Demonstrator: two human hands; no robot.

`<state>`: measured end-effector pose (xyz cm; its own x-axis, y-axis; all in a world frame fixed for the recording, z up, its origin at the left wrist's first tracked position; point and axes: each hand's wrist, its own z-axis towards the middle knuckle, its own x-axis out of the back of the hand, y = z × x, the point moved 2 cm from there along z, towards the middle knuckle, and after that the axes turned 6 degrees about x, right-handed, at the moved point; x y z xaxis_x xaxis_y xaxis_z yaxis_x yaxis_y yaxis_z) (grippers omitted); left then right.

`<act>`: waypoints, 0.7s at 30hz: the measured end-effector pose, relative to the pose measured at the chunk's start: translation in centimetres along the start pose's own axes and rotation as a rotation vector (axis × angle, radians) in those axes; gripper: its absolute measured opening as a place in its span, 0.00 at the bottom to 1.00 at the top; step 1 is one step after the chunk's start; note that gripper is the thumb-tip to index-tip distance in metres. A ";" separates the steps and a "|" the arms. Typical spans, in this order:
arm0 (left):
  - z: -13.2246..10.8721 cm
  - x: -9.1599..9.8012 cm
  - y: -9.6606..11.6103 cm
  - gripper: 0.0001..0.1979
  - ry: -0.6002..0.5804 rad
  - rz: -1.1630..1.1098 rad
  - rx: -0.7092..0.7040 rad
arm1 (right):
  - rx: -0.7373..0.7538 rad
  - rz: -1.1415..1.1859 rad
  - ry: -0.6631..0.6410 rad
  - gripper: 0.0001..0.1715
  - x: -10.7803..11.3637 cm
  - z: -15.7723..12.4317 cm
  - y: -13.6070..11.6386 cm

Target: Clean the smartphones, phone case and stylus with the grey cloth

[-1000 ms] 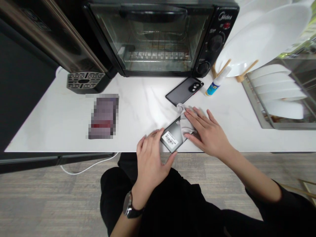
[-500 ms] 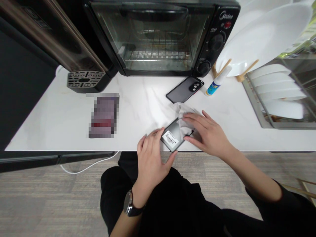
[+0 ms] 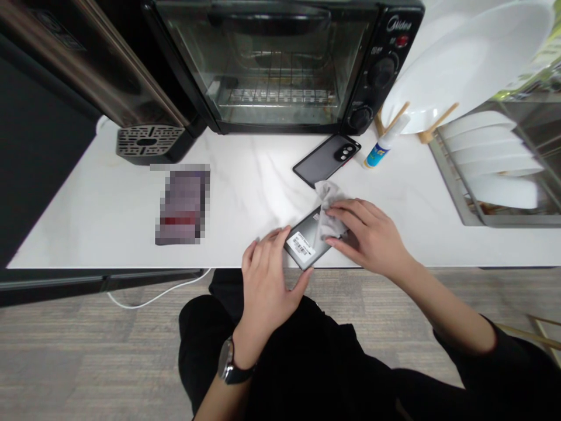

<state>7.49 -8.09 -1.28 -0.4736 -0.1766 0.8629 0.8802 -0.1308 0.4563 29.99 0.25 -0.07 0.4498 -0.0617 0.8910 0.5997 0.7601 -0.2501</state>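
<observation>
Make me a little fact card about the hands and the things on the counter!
Left hand: holds the phone by its edges
Right hand: holds a gray cloth against the phone
Phone: dark gray, white barcode sticker facing up
Phone case: off the phone, lying beyond it
Bottle: right of the case, blue label
Behind: black oven
Far left item: pixelated, can't tell

Kitchen area: toaster oven (image 3: 280,70) beyond the fingers (image 3: 265,254), white bowls (image 3: 486,143) in metal rack (image 3: 451,182) to their right, counter (image 3: 245,193) underneath.
</observation>
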 end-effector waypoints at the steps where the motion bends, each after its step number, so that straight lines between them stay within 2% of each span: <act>1: 0.0 0.0 0.0 0.36 -0.001 0.000 -0.001 | 0.026 0.013 -0.006 0.28 0.0 -0.1 -0.1; 4: 0.1 0.0 0.1 0.36 0.008 0.001 -0.002 | 0.052 0.005 -0.027 0.30 -0.1 -0.2 -0.2; 7: 0.1 0.0 0.1 0.36 0.012 -0.001 0.004 | -0.042 -0.035 -0.015 0.37 -0.1 -0.2 -0.1; 9: 0.1 0.1 0.1 0.36 0.006 -0.003 0.007 | -0.056 -0.043 0.004 0.35 -0.1 -0.1 0.0; 13: 0.1 0.1 0.1 0.36 -0.001 -0.005 0.003 | 0.065 -0.028 -0.024 0.29 -0.1 -0.1 -0.1; 18: 0.2 0.1 0.2 0.36 0.010 0.003 0.012 | 0.003 -0.053 -0.020 0.36 -0.3 -0.1 -0.2; 21: 0.1 0.1 0.1 0.36 0.002 0.000 0.008 | 0.014 -0.084 -0.003 0.35 -0.3 -0.1 -0.2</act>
<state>7.57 -8.00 -1.08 -0.4737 -0.1789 0.8624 0.8804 -0.1233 0.4580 29.77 0.04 -0.35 0.3961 -0.1235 0.9099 0.6259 0.7613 -0.1691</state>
